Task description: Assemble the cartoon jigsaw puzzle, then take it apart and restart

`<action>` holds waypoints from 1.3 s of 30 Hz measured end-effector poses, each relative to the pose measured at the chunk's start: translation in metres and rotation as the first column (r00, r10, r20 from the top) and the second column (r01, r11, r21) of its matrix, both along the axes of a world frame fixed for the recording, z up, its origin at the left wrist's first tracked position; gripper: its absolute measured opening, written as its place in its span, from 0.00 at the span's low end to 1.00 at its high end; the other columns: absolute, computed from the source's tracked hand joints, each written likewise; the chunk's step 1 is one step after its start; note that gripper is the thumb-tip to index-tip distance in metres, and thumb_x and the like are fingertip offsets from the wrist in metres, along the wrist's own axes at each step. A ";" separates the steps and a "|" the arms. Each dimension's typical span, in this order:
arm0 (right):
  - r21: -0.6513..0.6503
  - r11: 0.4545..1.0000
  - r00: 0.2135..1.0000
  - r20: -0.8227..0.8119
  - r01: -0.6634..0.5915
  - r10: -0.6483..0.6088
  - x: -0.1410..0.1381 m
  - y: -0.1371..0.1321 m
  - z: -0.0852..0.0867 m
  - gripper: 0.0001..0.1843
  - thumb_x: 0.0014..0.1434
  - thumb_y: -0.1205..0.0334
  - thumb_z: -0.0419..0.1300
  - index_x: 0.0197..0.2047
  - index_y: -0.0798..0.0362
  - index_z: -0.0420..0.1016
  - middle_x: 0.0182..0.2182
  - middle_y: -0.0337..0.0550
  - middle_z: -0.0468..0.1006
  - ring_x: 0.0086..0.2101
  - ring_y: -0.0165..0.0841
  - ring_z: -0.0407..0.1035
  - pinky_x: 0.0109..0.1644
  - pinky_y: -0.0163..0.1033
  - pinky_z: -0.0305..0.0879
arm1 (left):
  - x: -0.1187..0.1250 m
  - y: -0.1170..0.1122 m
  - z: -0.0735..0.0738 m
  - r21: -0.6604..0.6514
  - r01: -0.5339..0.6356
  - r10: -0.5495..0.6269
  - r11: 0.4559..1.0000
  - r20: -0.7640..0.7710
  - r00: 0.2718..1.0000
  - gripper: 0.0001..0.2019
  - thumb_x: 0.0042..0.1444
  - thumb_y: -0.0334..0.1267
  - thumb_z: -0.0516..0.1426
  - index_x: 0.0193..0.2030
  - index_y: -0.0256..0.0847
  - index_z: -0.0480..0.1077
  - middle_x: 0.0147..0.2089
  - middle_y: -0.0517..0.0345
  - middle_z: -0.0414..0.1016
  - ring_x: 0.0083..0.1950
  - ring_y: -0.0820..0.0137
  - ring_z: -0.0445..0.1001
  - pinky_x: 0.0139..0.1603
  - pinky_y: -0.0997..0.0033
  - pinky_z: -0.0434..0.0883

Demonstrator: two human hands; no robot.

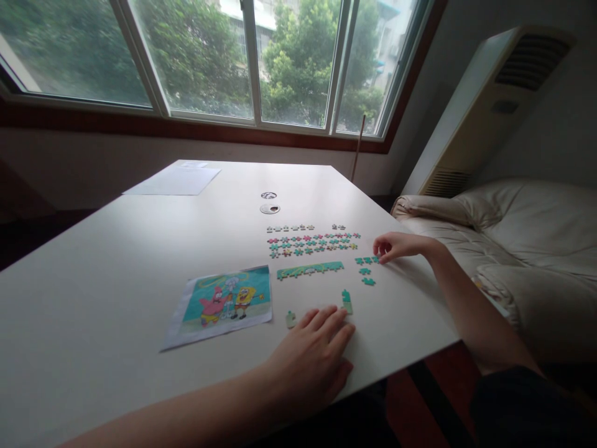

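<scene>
My left hand [313, 348] lies palm down near the front of the table, fingers stretched out, between a loose pale puzzle piece [290, 320] and a small joined strip of pieces [346, 302]. At the right, the fingers of my right hand [398, 246] are curled and pinch at a teal puzzle piece [375, 260], which they partly cover, at the end of a short row. Two more teal pieces, one a loose puzzle piece [368, 282], lie below that row. A longer assembled strip [310, 270] sits left of my right hand.
Rows of loose puzzle pieces [308, 244] spread beyond the strip. A printed cartoon picture [226, 298] lies on the left. Two round discs [269, 209] and white paper [172, 181] are farther back on the white table [116, 261]. A sofa [536, 236] stands at right.
</scene>
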State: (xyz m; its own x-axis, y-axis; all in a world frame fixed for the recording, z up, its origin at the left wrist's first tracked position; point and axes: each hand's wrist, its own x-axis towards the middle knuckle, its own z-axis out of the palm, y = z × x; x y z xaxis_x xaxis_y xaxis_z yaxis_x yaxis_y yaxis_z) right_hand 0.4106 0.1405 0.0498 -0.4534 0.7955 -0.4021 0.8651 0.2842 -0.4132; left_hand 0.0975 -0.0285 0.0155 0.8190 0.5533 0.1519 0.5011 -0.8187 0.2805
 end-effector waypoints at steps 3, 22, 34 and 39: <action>-0.004 1.000 1.000 0.000 -0.003 0.003 0.003 0.002 -0.002 0.22 0.42 0.50 0.62 0.37 0.57 0.73 0.28 0.43 0.73 0.29 0.31 0.65 0.31 0.33 0.60 | 0.001 0.000 0.000 0.002 0.008 -0.008 1.000 0.001 1.000 0.20 0.58 0.41 0.48 0.56 0.39 0.56 0.61 0.50 0.56 0.61 0.58 0.54 0.59 0.54 0.53; -0.052 0.999 0.999 -0.049 -0.015 0.012 0.002 0.000 -0.004 0.20 0.40 0.49 0.64 0.29 0.57 0.68 0.22 0.35 0.66 0.24 0.25 0.57 0.26 0.32 0.52 | 0.000 0.002 -0.003 0.012 0.037 -0.037 0.999 -0.006 0.999 0.19 0.60 0.40 0.46 0.58 0.39 0.55 0.63 0.50 0.54 0.63 0.59 0.52 0.60 0.56 0.53; -0.188 0.969 0.913 -0.402 -0.162 0.075 -0.043 -0.028 0.018 0.19 0.48 0.52 0.61 0.38 0.59 0.71 0.29 0.41 0.72 0.30 0.28 0.65 0.35 0.35 0.60 | 0.000 0.002 -0.001 -0.006 0.014 -0.014 1.000 -0.014 1.000 0.20 0.59 0.40 0.46 0.58 0.40 0.55 0.64 0.48 0.51 0.63 0.58 0.51 0.60 0.53 0.52; -0.110 0.981 0.894 -0.437 -0.159 0.096 -0.066 -0.039 0.016 0.17 0.48 0.52 0.61 0.34 0.59 0.72 0.31 0.44 0.74 0.31 0.29 0.67 0.36 0.35 0.62 | 0.000 0.002 0.000 -0.011 0.016 -0.016 1.000 -0.008 1.000 0.20 0.59 0.40 0.46 0.58 0.40 0.56 0.64 0.49 0.52 0.63 0.58 0.51 0.60 0.53 0.52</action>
State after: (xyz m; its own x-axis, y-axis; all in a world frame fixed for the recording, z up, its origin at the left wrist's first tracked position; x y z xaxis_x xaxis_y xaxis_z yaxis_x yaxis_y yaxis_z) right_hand 0.3450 0.1017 0.0656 -0.7003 0.6691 -0.2486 0.5556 0.2923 -0.7784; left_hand 0.0978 -0.0266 0.0156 0.8290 0.5417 0.1392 0.4904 -0.8236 0.2850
